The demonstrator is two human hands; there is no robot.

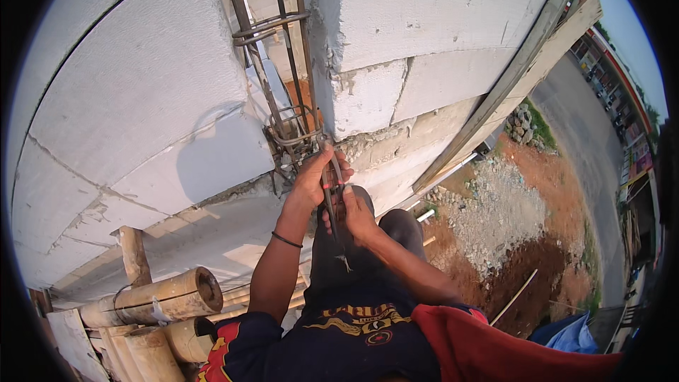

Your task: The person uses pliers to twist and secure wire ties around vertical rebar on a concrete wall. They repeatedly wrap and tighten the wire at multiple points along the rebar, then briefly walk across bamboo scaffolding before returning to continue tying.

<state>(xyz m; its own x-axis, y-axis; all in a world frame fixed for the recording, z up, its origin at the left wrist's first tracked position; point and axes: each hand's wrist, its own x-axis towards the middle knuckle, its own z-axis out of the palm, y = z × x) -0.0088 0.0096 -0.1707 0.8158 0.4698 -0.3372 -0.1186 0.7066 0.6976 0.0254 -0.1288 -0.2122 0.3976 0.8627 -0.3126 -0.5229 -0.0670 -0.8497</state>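
Observation:
Pincers, likely tower pincers for tying wire [330, 183], with dark handles and red bands, are held between both hands. Their head reaches the rebar stirrup at the foot of the column cage. My left hand [313, 172] is around the upper part, near the jaws, its thumb along the metal. Lower down, my right hand [358, 215] grips the handles, thumb on top. Vertical steel bars [261, 71] rise between two block walls. One stirrup [294, 126] lies just above the pincers' head, and paired stirrups [270, 26] sit higher up. The fingertips behind the handles are partly hidden.
White aerated-concrete block walls [132, 63] [424, 5] flank the cage. Bamboo poles [159, 302] stand at lower left. A long timber board [509, 79] leans along the wall at right. Far below are gravel and bare soil [504, 212]. A red cloth [493, 342] hangs over the person's side.

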